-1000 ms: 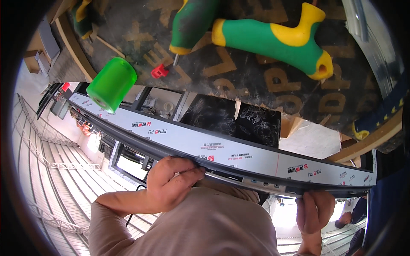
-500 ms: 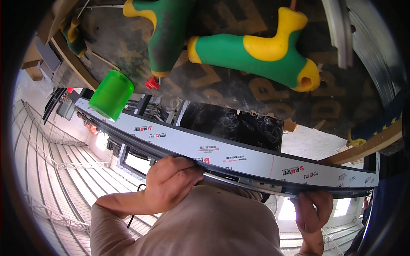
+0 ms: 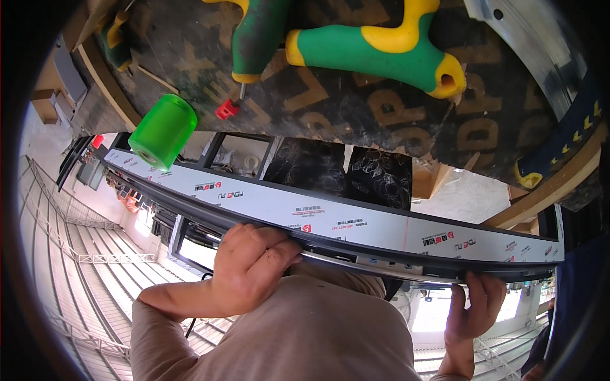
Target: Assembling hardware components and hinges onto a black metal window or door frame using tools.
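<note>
A long dark frame profile (image 3: pixel 540 251) covered with white printed protective film runs across the view in front of my torso. Along its near edge lies a thin shiny metal strip (image 3: pixel 381 272), partly in the profile's channel. My left hand (image 3: pixel 254 267) is closed, its thumb and curled fingers pinching the strip near its left end. At the strip's right end my right hand (image 3: pixel 475 305) grips it between thumb and forefinger, with the fingertips against the profile's edge. What lies under the left fingers is hidden.
Beyond the profile is a dark printed board (image 3: pixel 318 114) with a chipped edge. On it rest green-and-yellow handled tools (image 3: pixel 368 57), a red-tipped driver (image 3: pixel 227 109) and a translucent green cylinder (image 3: pixel 164 132). Metal profiles (image 3: pixel 540 44) lie at the far right, near a wooden strip (image 3: pixel 534 206).
My right hand has shifted right and slightly up along the profile, its thumb and forefinger wider apart. The left hand stays at its place on the strip. The view has shifted slightly.
</note>
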`<state>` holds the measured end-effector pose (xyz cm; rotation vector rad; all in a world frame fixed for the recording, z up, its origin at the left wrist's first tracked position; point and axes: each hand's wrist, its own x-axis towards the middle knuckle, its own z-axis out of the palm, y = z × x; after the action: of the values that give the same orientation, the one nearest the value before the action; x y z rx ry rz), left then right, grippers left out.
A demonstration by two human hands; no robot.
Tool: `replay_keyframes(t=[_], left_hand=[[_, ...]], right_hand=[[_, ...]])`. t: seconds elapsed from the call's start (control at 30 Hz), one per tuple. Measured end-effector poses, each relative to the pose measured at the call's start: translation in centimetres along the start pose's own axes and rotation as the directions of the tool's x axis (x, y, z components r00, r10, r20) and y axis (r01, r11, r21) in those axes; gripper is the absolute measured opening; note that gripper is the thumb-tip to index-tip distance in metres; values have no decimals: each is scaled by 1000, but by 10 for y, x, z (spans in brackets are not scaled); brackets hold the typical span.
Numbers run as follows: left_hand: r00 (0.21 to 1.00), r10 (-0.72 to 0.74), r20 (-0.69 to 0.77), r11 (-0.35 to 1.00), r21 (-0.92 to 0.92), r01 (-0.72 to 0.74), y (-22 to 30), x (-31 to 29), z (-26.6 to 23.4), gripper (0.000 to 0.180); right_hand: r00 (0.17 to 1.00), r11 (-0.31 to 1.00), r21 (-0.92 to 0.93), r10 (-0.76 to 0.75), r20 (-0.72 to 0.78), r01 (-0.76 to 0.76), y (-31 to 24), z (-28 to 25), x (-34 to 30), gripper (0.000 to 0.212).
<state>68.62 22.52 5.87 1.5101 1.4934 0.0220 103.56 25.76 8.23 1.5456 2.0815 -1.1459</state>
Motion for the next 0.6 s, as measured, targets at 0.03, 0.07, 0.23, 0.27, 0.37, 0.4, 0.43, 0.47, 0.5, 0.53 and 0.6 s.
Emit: replay_keyframes(t=[0.03, 0.07, 0.23, 0.27, 0.37, 0.4, 0.43, 0.47, 0.5, 0.53, 0.6], left_hand=[[1000, 4, -4, 1000, 5, -4, 0, 0, 1, 27], [1000, 7, -2, 1000, 2, -7, 0, -1, 2, 27], [999, 26, -21, 1000, 13, -26, -1, -3, 2, 27], [999, 38, -26, 999, 6, -38, 0, -2, 2, 27], [999, 50, -19, 999, -14, -50, 0, -1, 1, 31], [999, 32, -13, 999, -8, -32, 1, -2, 1, 32], [1000, 15, -9, 1000, 0, -15, 2, -3, 2, 33], [999, 30, -23, 1000, 0, -30, 3, -3, 2, 33], [999, 24, -24, 1000, 15, -24, 3, -3, 2, 34], [999, 20, -27, 999, 29, -19, 4, -3, 2, 34], [998, 34, -54, 999, 17, -33, 7, -4, 2, 31]], right_hand=[[1000, 999, 35, 23, -5, -23, 1, 1, -1, 24], [1000, 999, 33, 28, -6, -27, 1, 2, 0, 24], [995, 981, 193, 43, -93, -24, 4, 8, 11, 25], [994, 971, 239, 45, -96, -20, 5, 10, 11, 26], [988, 972, 236, 50, -147, -14, 5, 15, 12, 26], [986, 969, 248, 46, -161, -5, 6, 16, 13, 26], [982, 969, 248, 47, -180, 0, 7, 17, 14, 26], [979, 966, 258, 25, -204, 29, 7, 16, 18, 27], [976, 963, 266, 16, -219, 44, 5, 16, 20, 28], [972, 961, 271, 5, -235, 60, 5, 15, 22, 29], [956, 948, 298, -23, -291, 114, 8, 16, 24, 30]])
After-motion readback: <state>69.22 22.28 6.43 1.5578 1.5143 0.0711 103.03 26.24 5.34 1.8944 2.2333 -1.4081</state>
